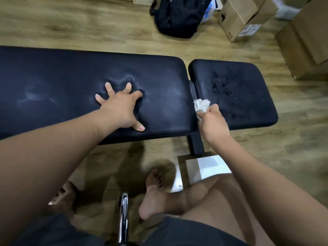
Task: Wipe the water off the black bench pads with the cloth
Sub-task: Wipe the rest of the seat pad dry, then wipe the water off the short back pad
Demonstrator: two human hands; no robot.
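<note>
Two black bench pads lie end to end over a wooden floor (pixel 88 29). The long pad (pixel 62 77) fills the left and centre of the view. The short pad (pixel 252 73) sits just beside its right end, a narrow gap separating them above the support post (pixel 195 144). Beyond the bench stand cardboard boxes (pixel 245 18) and a dark backpack (pixel 177 18). The hands are well apart, one on each pad. The left hand (pixel 120 105) is spread palm down with straight fingers, holding nothing and pressing a visible dent into the long pad. The right hand (pixel 211 119) is curled around a bunched white cloth (pixel 201 104), which rests at the near left edge of the short pad, next to the gap. Water droplets (pixel 223 86) are scattered over the middle of the short pad, to the right of the cloth and not yet reached by it. The long pad shows only pale streaks, and whether it is fully dry cannot be told. Judged risks: the cloth is wadded small, so each pass would probably cover a narrow strip and might smear the beads rather than lift them. A stroke toward the gap could push water down onto the post, and one toward the far edge could spill it onto the floor. The bracing left hand might slide if the surface beneath it is damp.
</note>
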